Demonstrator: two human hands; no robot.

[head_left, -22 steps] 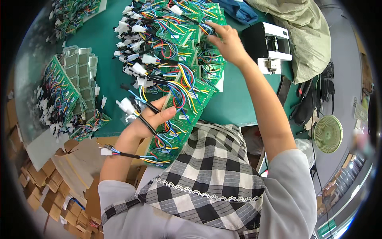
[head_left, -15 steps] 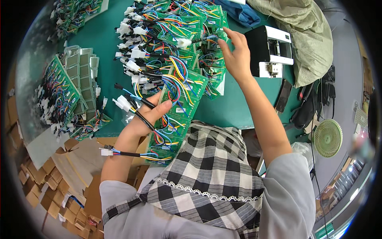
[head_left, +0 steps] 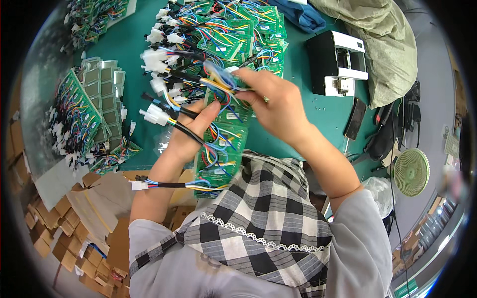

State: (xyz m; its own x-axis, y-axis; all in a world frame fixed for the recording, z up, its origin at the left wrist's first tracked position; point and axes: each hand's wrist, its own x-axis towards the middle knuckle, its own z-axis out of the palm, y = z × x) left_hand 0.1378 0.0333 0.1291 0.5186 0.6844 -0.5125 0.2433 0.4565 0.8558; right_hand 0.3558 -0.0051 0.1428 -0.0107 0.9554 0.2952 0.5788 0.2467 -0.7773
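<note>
My left hand [head_left: 195, 130] grips a long green circuit board strip [head_left: 229, 133], its thumb lying on the front and its fingers behind. From the strip hang coloured wire bundles with black sleeves and white plug connectors [head_left: 155, 115]; one bundle [head_left: 166, 185] lies across my left forearm. At the strip's upper end, my right hand [head_left: 273, 97] is closed in a pinch between thumb and forefinger. Blue and yellow wires there are blurred, and the fingers partly hide the board's end. Beyond both hands lies a pile of similar wired boards [head_left: 223, 30].
At the left stand more wired boards [head_left: 79, 107] beside grey framed panels [head_left: 105, 94]. A black-and-white device [head_left: 338, 64], a dark phone-like slab [head_left: 355, 119] and a beige sack [head_left: 380, 54] occupy the right side. A green fan [head_left: 411, 171] is farther right; cartons [head_left: 64, 228] lie below left.
My right hand has come down and left from beside the pile, closing its spread fingers on the strip's upper end. The strip has tilted more upright in my left hand.
</note>
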